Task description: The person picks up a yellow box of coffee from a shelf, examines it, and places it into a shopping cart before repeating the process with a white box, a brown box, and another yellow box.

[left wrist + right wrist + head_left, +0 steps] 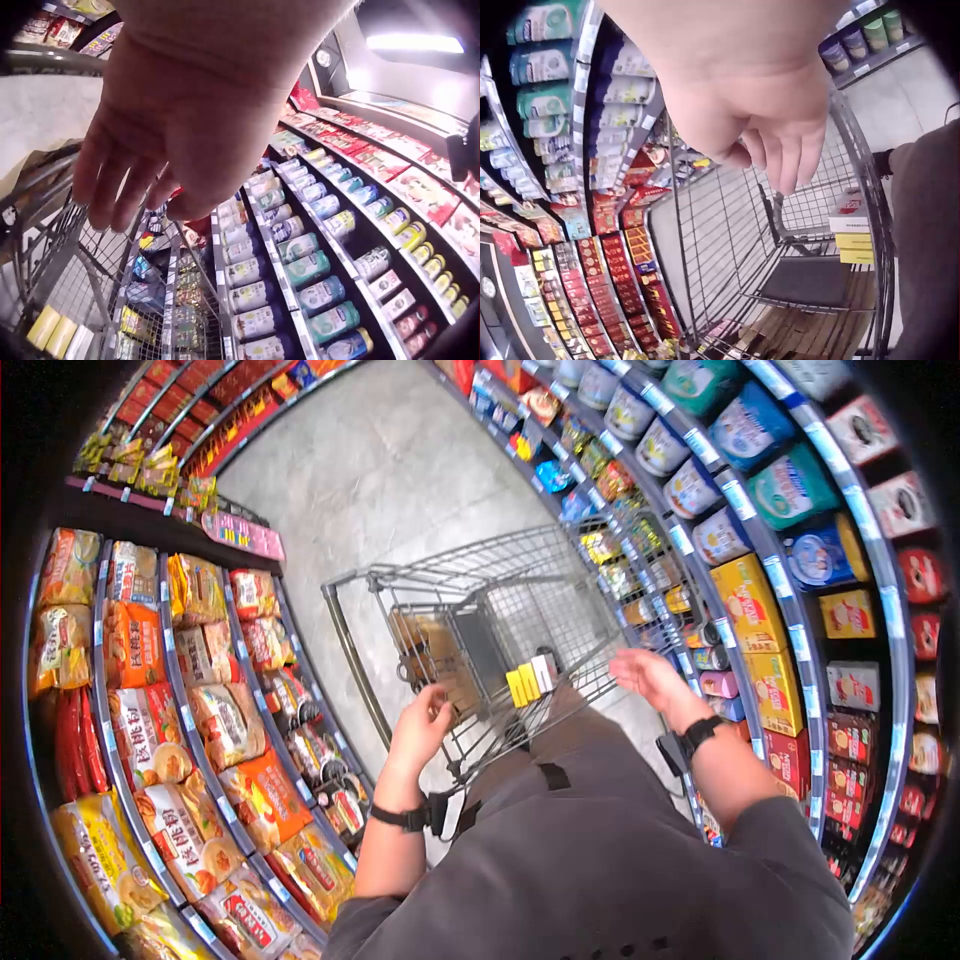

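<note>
In the head view a wire shopping cart [520,550] stands before the person. Over its near corner, by the end of the handle, is the left hand [425,722], holding nothing, its fingers loosely bent. The right hand [650,678] is held over the cart's near side, toward the right-hand shelves, also with nothing in it. The right wrist view shows the right hand [769,124] with fingers hanging down above the basket. Yellow boxes [522,685] and a white box [849,217] sit together inside the cart, near the person. Brown cardboard [810,334] lies lower in the cart.
Shelves of bagged food [150,735] line the left side. To the right, shelves hold tubs [660,448], canisters [752,425] and yellow boxes of goods. Grey tiled floor [360,460] runs beyond the cart. The cart's handle bar [352,660] is on its left.
</note>
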Action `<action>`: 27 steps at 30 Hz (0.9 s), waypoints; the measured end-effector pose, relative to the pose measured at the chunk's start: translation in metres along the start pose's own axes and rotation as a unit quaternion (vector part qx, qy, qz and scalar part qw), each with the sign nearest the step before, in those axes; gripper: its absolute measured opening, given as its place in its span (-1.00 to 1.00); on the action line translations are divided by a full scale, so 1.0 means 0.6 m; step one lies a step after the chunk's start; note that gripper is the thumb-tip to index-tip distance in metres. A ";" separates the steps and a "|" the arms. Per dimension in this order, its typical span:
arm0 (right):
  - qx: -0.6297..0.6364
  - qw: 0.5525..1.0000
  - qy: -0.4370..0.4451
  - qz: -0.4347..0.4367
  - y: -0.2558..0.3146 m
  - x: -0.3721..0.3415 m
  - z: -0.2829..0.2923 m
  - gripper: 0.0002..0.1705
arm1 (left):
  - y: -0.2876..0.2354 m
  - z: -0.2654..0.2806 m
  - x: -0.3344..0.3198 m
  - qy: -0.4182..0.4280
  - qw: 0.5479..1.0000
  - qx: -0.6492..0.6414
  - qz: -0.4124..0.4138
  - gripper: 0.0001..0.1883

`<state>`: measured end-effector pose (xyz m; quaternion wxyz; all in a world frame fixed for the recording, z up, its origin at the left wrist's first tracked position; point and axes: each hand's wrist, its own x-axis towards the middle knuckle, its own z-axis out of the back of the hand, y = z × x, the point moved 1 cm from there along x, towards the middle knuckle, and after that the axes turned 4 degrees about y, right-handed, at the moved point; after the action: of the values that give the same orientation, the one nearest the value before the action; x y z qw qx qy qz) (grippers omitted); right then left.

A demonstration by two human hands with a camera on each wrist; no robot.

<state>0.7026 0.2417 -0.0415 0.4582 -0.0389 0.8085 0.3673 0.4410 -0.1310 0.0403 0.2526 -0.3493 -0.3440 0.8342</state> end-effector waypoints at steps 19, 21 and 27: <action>0.050 0.969 -0.225 0.086 -0.235 -0.422 0.121 -0.60 | -0.103 -0.076 0.005 0.174 0.971 0.061 -0.153 -0.61; 0.049 0.964 -0.242 0.097 -0.253 -0.454 0.130 -0.59 | -0.130 -0.095 0.007 0.192 0.968 0.059 -0.152 -0.60; 0.068 0.950 -0.281 0.114 -0.331 -0.550 0.171 -0.61 | -0.201 -0.172 -0.013 0.226 0.945 0.125 -0.200 -0.61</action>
<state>1.0453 0.0714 0.0694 0.6238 0.1895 0.6688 0.3572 0.5462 -0.0184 0.0805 0.5268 -0.4181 -0.2340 0.7021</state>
